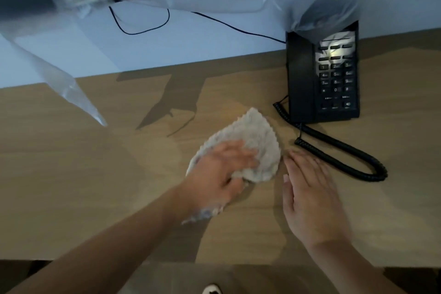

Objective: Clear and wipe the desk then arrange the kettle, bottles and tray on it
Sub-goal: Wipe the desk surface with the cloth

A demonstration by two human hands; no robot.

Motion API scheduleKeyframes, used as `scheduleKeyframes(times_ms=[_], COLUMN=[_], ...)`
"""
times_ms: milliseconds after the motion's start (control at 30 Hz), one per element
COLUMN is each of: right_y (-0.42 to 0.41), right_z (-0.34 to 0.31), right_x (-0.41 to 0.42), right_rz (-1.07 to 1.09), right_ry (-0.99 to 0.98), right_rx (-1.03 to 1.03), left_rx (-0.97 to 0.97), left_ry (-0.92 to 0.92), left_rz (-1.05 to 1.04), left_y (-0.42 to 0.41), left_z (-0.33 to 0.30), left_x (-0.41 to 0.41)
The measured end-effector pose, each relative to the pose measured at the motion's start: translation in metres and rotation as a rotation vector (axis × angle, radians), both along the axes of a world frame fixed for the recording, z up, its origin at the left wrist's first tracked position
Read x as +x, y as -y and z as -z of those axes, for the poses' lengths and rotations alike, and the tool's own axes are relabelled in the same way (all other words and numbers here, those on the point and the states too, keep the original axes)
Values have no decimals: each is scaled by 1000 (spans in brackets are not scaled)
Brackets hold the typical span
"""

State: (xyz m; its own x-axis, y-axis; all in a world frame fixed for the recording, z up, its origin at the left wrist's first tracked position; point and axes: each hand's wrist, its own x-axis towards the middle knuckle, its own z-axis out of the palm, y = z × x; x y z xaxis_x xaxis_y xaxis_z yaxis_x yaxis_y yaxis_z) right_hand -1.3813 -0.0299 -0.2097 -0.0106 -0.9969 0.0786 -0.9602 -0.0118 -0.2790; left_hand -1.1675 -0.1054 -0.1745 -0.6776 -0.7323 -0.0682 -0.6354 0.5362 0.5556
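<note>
The right hand [307, 196] is laid flat and empty on the counter [71, 174]; beside it, the soft, light cloth [253, 141] is pressed under the left hand [222, 169], best bunched mid-fold.

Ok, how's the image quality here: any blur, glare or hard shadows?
Head view: motion blur smears the left hand on the cloth; glare whitens the phone keypad's top; plastic sheet streaked; angular shadows on the desk; wide-angle bending at the edges.
</note>
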Motion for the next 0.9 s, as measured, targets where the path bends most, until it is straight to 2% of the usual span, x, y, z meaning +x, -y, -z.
scheduleKeyframes(times_ms=[67, 100, 167, 233, 300, 400, 533, 600, 633, 667, 733, 800, 867, 900], right_y=[0, 1, 2, 2, 1, 0, 0, 0, 0, 0, 0, -1, 0, 0], right_z=[-1, -2, -2, -1, 0, 1, -1, -1, -1, -1, 0, 0, 1, 2], right_x=[1, 1, 0, 0, -1, -2, -3, -2, -3, -3, -2, -2, -2, -3], right_rz=[-8, -14, -23, -21, -17, -35, -30, -23, -22, -23, -27, -30, -27, -29], right_ry=[13, 16, 11, 15, 25, 26, 43, 60, 62, 59, 50, 48, 62, 69], right_rx=[-6, -11, -14, -22, -31, -34, -8, -4, -5, -5, -6, -3, -8, -10], left_rx=[34, 48, 44, -52, -99, 5, 52, 72, 63, 38, -30, -75, -36, -14], left_ry=[-65, -99, -160, -62, 59, -21, -159, -205, -225, -254, -265, -168, -128, -131], left_rz=[132, 125, -136, -504, -586, -458, -149, -23, -40, -156, -620, -1040, -1282, -1338], left_y=[-34, -34, -4, 42, 66, 21, -110, -134, -127, -113, -71, -22, 8, 12], left_z=[1, 1, 3, 4, 6, 7, 6, -2, -5, -7, -8, -6, 4, 7], left_x=[18, 26, 35, 35, 24, 6, 11, 21, 28, 36, 54, 64, 45, 23])
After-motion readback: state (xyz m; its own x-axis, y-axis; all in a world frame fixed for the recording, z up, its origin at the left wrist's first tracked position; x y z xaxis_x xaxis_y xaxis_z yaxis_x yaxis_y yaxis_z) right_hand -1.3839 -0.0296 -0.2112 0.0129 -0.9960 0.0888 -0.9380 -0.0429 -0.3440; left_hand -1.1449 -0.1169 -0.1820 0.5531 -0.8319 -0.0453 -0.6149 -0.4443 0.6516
